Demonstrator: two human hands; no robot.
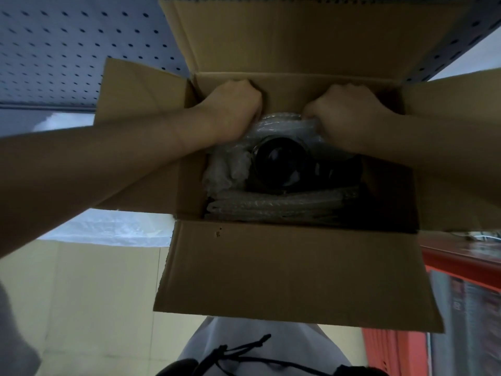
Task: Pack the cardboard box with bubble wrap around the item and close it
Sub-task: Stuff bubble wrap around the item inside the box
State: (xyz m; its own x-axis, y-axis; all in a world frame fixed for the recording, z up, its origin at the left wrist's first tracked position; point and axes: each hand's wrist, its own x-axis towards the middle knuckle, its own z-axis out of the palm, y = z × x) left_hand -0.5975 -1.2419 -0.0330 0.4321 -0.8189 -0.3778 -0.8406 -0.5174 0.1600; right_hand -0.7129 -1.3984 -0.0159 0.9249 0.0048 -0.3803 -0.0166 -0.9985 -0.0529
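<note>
Both hands reach into the open cardboard box [292,267]: the left hand [230,109] and right hand [349,112] each seem curled onto the bubble wrap [282,126] at the far wall, fingertips hidden. A dark round item [279,165] sits mid-box among wrap.

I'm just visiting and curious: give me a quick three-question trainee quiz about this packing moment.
1. True or false: the cardboard box has its flaps folded shut.
2. What lies around the dark round item? A) newspaper B) bubble wrap C) foam peanuts
3. Where are the left hand and right hand?

Key: 1. False, all the flaps stand open. 2. B. 3. Both inside the box at its far side, on the wrap; how their fingers lie is hidden.
</note>
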